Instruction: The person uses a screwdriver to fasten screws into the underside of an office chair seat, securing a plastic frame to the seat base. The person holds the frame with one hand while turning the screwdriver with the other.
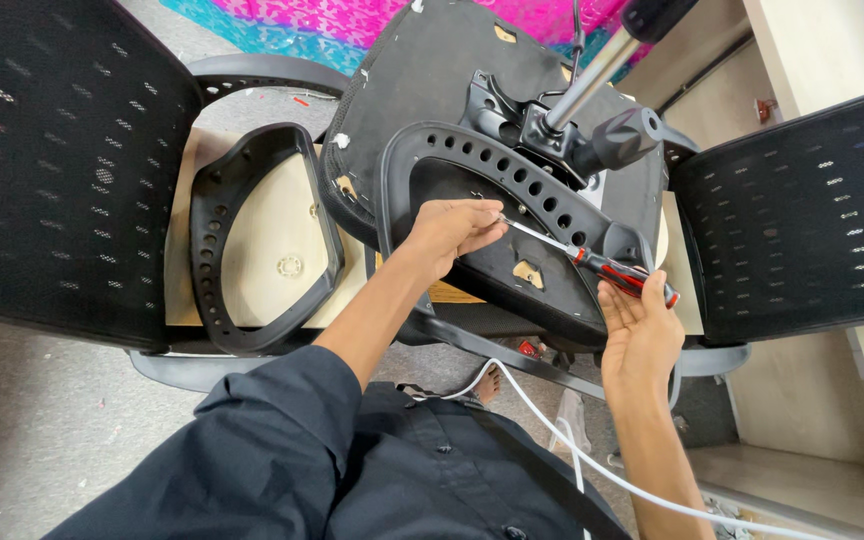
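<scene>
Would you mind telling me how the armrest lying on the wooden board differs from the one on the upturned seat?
The loose armrest lies flat and alone on the wooden board, untouched; the seat's armrest rests against the upturned seat, with the left hand on it. The screwdriver, held by the right hand, points at the seat's armrest, not the loose one. Both are black plastic loops with rows of holes.

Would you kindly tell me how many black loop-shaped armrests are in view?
2: one armrest lies loose on the left wooden seat board; the other armrest sits on the upturned seat, under the left hand. Others may be hidden.
</scene>
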